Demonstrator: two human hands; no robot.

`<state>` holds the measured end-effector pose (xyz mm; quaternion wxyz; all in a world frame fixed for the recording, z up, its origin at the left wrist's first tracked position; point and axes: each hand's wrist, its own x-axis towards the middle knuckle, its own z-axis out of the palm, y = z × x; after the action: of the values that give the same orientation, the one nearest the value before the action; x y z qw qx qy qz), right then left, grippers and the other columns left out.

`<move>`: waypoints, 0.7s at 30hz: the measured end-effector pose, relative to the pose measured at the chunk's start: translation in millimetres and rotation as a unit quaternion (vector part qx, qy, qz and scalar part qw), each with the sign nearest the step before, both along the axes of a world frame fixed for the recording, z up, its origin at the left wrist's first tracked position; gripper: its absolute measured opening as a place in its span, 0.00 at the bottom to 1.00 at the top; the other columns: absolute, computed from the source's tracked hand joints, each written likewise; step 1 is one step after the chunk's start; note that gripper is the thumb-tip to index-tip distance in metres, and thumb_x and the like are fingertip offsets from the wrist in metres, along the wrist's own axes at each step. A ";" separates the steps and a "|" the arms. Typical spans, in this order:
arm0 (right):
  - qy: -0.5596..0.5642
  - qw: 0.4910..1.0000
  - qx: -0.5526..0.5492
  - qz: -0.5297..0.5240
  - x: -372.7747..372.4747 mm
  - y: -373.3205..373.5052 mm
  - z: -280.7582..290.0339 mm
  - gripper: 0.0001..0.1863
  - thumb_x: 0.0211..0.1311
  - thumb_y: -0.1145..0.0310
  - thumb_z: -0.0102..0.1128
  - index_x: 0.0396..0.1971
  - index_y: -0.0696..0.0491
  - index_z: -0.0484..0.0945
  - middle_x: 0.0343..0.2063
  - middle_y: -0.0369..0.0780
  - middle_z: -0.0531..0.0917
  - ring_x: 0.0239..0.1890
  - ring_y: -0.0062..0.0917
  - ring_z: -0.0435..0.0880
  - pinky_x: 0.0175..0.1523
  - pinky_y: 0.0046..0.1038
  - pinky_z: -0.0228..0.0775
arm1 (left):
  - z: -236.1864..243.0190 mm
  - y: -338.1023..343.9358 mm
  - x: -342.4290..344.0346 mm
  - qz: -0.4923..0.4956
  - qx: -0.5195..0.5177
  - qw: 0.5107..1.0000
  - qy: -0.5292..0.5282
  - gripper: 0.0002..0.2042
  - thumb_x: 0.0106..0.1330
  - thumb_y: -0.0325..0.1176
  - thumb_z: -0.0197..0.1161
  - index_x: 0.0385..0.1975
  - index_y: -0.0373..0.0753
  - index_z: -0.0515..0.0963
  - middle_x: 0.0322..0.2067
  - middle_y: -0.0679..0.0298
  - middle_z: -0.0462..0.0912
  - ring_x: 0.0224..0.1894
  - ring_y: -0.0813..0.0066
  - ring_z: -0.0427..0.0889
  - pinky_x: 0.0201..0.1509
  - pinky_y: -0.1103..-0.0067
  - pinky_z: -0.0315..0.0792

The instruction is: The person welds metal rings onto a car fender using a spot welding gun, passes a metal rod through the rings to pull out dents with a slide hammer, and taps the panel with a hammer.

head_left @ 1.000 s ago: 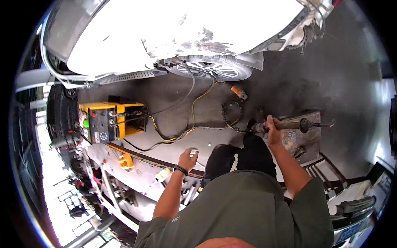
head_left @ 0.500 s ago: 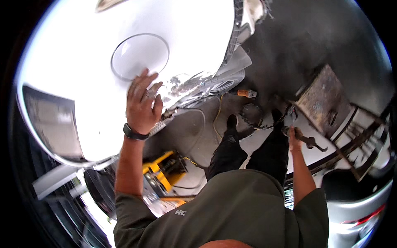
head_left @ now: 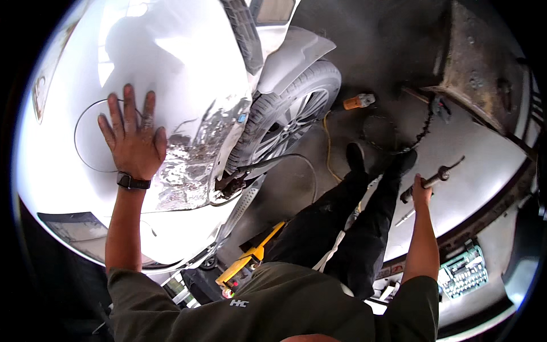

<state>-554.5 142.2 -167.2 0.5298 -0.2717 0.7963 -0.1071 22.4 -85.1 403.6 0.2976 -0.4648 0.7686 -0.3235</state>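
Now, at frame left, the white car body (head_left: 188, 85), likely stiff, is touched by the wide-splayed left hand (head_left: 135, 145); at right, the hooked metal tool (head_left: 441, 174), probably heavy, best held round its shaft, is gripped by the right hand (head_left: 421, 194).

Over on the left, the car (head_left: 171, 62) lay under the left hand (head_left: 135, 145); its wheel (head_left: 288, 122) stood right of that hand, a small tool (head_left: 359, 101) on the floor (head_left: 393, 51) right of the wheel. Far right, a metal tool (head_left: 436, 178) sat in the right hand (head_left: 422, 194), a tool case (head_left: 464, 271) behind it!
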 end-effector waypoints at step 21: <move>0.032 0.982 0.165 -0.087 -12.0 154.7 -309.7 0.27 0.68 0.45 0.58 0.26 0.58 0.80 0.20 0.41 0.77 0.25 0.33 0.75 0.33 0.39 0.66 | -69.6 -14.8 -45.5 -0.103 0.067 0.990 -0.064 0.32 0.76 0.45 0.37 0.74 0.28 0.55 0.74 0.36 0.52 0.76 0.32 0.48 0.76 0.47 0.41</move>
<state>-566.5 296.9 -476.9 0.5301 -0.1132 0.8403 -0.0110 -23.1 -99.9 334.1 0.3415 -0.3405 0.8120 -0.3288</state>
